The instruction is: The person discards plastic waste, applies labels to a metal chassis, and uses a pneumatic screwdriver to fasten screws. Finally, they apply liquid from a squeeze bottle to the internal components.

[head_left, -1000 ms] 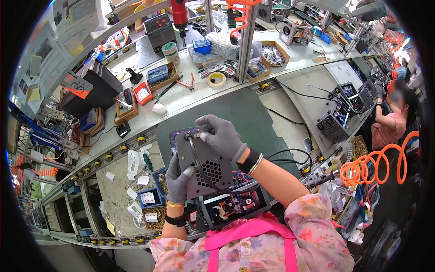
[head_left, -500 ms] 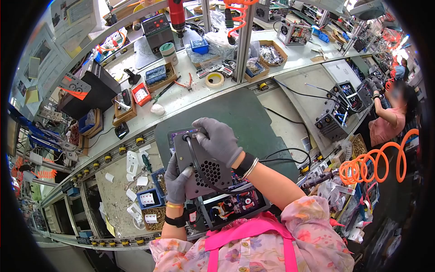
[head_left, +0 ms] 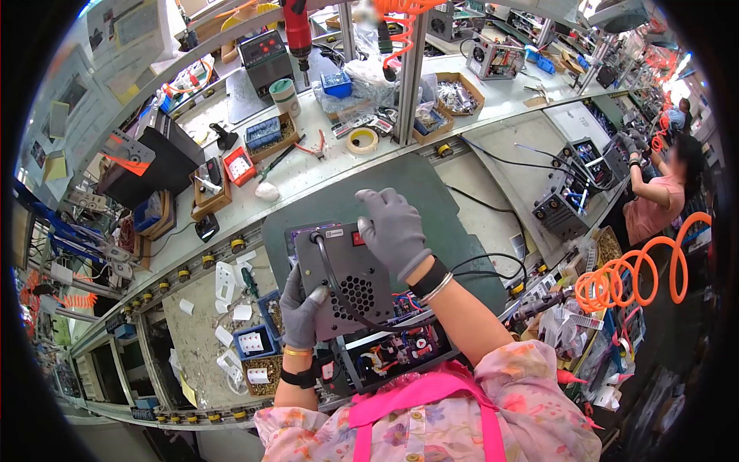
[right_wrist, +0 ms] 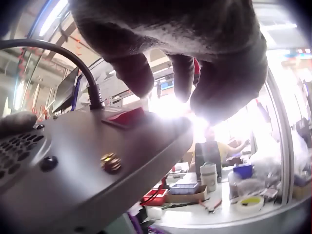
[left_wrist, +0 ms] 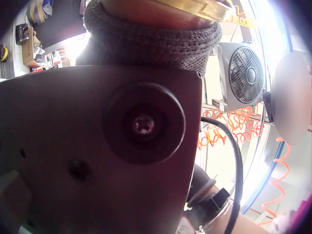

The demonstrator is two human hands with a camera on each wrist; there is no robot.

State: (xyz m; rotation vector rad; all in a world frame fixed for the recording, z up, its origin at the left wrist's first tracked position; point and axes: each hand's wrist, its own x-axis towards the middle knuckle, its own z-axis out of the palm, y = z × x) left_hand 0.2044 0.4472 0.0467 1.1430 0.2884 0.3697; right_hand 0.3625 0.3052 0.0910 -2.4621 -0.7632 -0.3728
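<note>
Right hand (head_left: 395, 231) lifted; open casing (head_left: 350, 370) holds wiring (head_left: 377, 357).

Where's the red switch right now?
In the head view, the red switch is at the upper right of the perforated grey panel, between the white label and the right hand.

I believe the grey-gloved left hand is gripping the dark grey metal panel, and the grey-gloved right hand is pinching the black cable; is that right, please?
Not quite: the right hand is off the black cable, its fingers near the red switch, as the right wrist view shows. The left hand does grip the panel.
</note>
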